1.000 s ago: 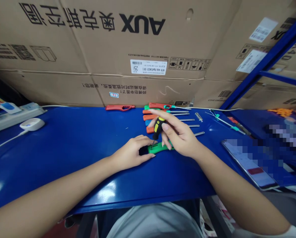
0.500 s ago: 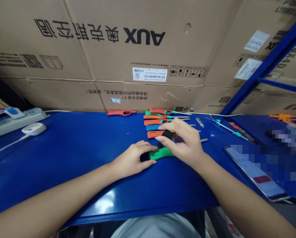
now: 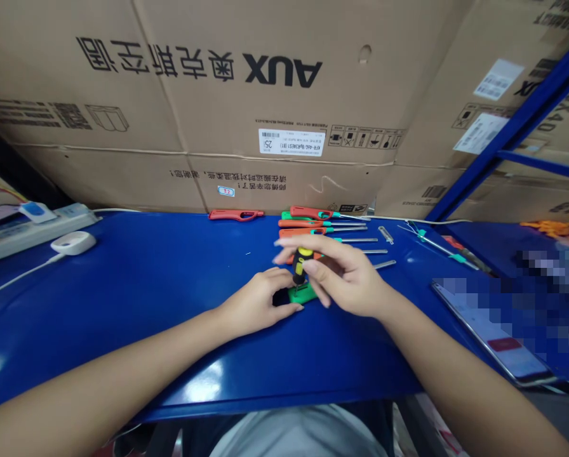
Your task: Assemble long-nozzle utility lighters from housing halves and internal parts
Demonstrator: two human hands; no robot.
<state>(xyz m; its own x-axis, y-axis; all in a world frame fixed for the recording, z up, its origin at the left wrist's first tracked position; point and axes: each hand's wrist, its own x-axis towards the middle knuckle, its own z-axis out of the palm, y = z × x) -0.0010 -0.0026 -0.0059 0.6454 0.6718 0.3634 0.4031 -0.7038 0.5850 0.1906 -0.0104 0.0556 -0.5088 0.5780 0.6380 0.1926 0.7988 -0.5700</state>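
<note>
A green lighter body (image 3: 303,292) lies on the blue table (image 3: 146,292) in front of me. My left hand (image 3: 256,303) presses down on its left end, fingers curled over it. My right hand (image 3: 341,276) pinches a small screwdriver with a yellow and black handle (image 3: 300,263), held upright with its tip on the green body. Just behind the hands lies a row of several red, orange and green long-nosed lighters (image 3: 313,223) with metal tubes pointing right.
One red lighter (image 3: 235,214) lies apart at the back. A white mouse (image 3: 73,242) and a power strip (image 3: 32,222) sit far left. A phone (image 3: 491,330) lies at the right, thin tools (image 3: 437,240) beyond it. Cardboard boxes (image 3: 265,95) wall the back.
The screwdriver went from upright to tilted flat under my right fingers, and now stands upright again on the green body. My left hand has stayed on the body.
</note>
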